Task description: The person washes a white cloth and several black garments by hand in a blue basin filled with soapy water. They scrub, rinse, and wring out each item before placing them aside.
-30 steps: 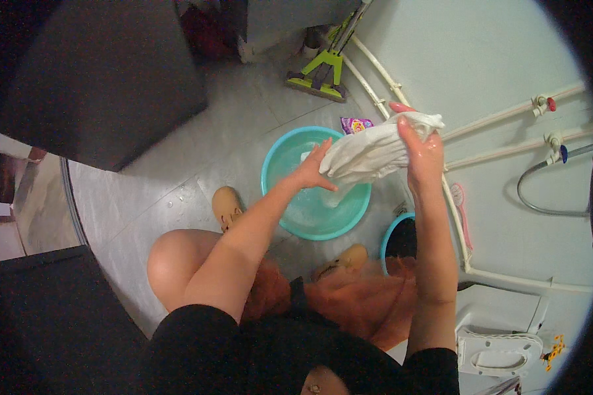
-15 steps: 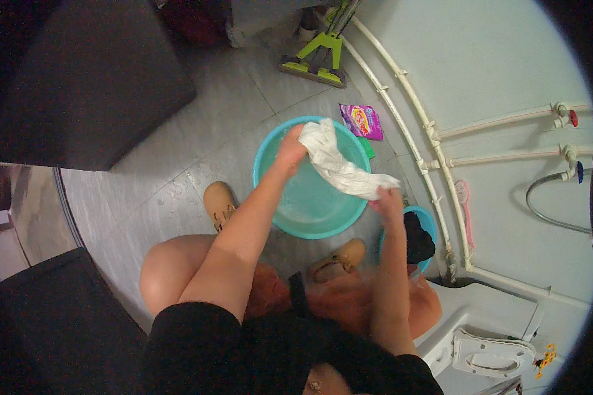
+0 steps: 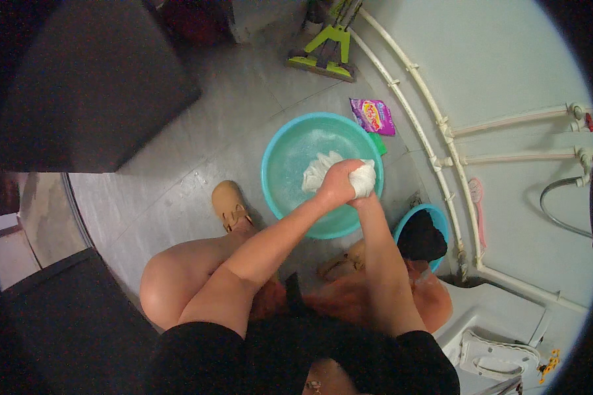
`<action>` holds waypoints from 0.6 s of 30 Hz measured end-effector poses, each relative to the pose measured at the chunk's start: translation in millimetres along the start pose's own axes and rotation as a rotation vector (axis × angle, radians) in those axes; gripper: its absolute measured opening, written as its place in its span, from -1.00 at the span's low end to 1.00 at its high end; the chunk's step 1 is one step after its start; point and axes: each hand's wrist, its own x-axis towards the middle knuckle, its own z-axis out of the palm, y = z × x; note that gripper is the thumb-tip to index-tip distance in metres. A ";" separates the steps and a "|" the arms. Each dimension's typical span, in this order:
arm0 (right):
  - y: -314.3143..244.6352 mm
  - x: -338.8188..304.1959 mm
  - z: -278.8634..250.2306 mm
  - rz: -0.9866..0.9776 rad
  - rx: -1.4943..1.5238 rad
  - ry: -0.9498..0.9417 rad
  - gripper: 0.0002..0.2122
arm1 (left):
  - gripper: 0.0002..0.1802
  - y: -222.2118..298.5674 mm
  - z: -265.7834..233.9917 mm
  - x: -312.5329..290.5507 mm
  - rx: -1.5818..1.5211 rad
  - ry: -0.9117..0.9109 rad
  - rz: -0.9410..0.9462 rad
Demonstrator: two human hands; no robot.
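Note:
A wet-looking white cloth (image 3: 319, 170) is bunched up over the turquoise basin (image 3: 323, 116) on the floor. My left hand (image 3: 338, 184) is closed around its middle. Part of the cloth bulges out by the thumb, and the rest hangs toward the milky water. Close against it, my right hand (image 3: 361, 200) grips the bunched end from below; most of its fingers are hidden behind the cloth and the left hand.
Beyond the basin lie a purple packet (image 3: 373, 118) and a green object (image 3: 378, 143). Black cloth (image 3: 420, 237) fills a small blue tub (image 3: 441, 220) at right. A green mop (image 3: 323, 62) stands at the back. White pipes (image 3: 445, 141) and a pink brush (image 3: 478, 197) line the wall.
My hands were apart, stretching the cloth between them above the basin. They have come together near the basin's right side, and the cloth is now gathered into a bunch.

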 end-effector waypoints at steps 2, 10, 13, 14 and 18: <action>9.7 -4.3 -7.4 0.032 -0.105 0.066 -0.39 | -0.64 -4.3 -8.4 2.6 -0.018 0.030 -0.075; 34.0 -72.2 44.4 -0.052 -0.027 0.661 -0.28 | -0.67 6.2 -40.4 16.3 -0.065 -0.012 -0.114; 44.9 -70.4 76.5 -0.017 0.039 0.371 -0.36 | -0.65 2.5 -35.9 15.7 0.040 -0.064 -0.065; 44.4 -64.5 64.6 -0.044 -0.025 0.109 -0.39 | -0.65 -3.3 -23.6 12.0 0.029 -0.074 -0.045; 39.2 -28.8 41.7 -0.170 -0.155 -0.062 -0.40 | -0.67 -3.1 4.9 -8.4 -0.029 -0.095 0.158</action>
